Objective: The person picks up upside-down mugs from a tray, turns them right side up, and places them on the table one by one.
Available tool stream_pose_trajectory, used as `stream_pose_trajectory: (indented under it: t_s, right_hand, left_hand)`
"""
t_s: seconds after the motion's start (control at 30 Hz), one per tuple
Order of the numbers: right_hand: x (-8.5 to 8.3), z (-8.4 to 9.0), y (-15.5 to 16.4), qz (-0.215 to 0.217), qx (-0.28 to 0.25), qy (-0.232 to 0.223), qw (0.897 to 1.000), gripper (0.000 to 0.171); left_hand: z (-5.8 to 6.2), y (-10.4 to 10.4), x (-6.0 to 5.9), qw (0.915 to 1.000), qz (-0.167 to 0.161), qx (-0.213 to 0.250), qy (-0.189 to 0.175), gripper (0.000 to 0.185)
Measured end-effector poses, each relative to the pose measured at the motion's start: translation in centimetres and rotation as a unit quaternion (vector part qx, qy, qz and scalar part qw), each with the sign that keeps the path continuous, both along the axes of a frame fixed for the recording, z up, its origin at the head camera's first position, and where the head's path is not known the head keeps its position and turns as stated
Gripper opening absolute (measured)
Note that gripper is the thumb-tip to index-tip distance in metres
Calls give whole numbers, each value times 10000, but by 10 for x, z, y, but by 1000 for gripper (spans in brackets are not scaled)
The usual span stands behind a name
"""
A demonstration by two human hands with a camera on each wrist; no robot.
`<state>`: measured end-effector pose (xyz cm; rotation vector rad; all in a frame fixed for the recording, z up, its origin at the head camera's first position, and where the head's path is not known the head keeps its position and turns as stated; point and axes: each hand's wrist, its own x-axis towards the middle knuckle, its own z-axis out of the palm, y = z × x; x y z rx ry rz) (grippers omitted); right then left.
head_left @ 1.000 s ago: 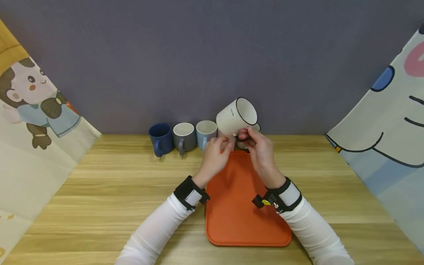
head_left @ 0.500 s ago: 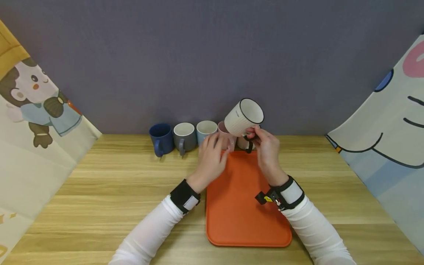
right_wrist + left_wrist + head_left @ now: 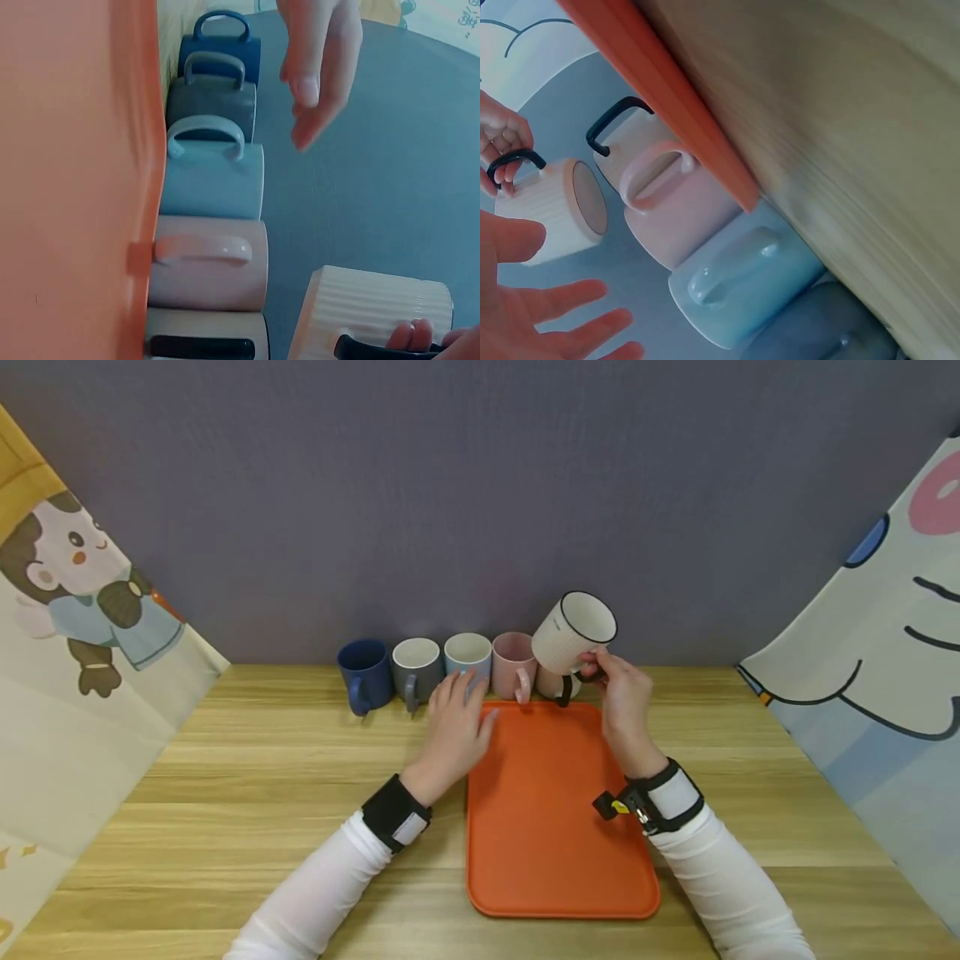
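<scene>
Right fingers [image 3: 600,662]: pinched round the dark handle of the white ribbed mug [image 3: 572,631].
Mug: aloft, tilted, mouth facing away and right of the fingers.
Left hand [image 3: 453,727]: spread, holding nothing, lower and left.
Below the fingers: 5 mugs [image 3: 465,664] in a row on the bench [image 3: 247,777].

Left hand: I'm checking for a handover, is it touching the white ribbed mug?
Apart. The left wrist view shows background between the left hand and the white ribbed mug.

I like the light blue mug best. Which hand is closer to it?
Left. The left hand hovers open just in front of the light blue mug. The right hand is farther off, past the pink mug, holding the white ribbed mug by its handle.
</scene>
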<state>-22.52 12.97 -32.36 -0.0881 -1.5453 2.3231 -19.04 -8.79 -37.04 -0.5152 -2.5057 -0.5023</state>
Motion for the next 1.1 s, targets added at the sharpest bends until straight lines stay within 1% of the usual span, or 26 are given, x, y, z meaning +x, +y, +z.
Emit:
stream_pose_trajectory:
  t_s: [0.1,0.23,0.33,0.47,0.6,0.83,0.97,1.1]
  right_hand:
    - [-3,0,5,-56,-127,-8,9999,24]
    - [-4,1,10,-170,-115,-8,9998,25]
    - [-5,2,13,-236,-78,36,9997,25]
    - [-7,2,16,-272,-187,49,9994,25]
    - [-10,1,19,-340,-332,40,9989,25]
    - [-18,1,29,-578,-570,52,9967,26]
    - [-21,2,36,-722,-588,4,9957,27]
    - [-23,2,42,-865,-501,-124,9949,28]
  left_hand:
    - [-1,-4,1,9999,57,-79,23,41]
    - [-1,-9,2,9999,98,-87,10,42]
    - [-2,-13,3,9999,145,-33,-23,43]
    - [-3,-20,4,9998,190,14,-40,43]
    - [-3,-26,5,9998,205,25,31,43]
    - [-5,-34,6,9995,283,85,142,41]
    - [-4,-36,7,9994,311,120,134,41]
    - [-4,-40,8,9992,370,84,83,41]
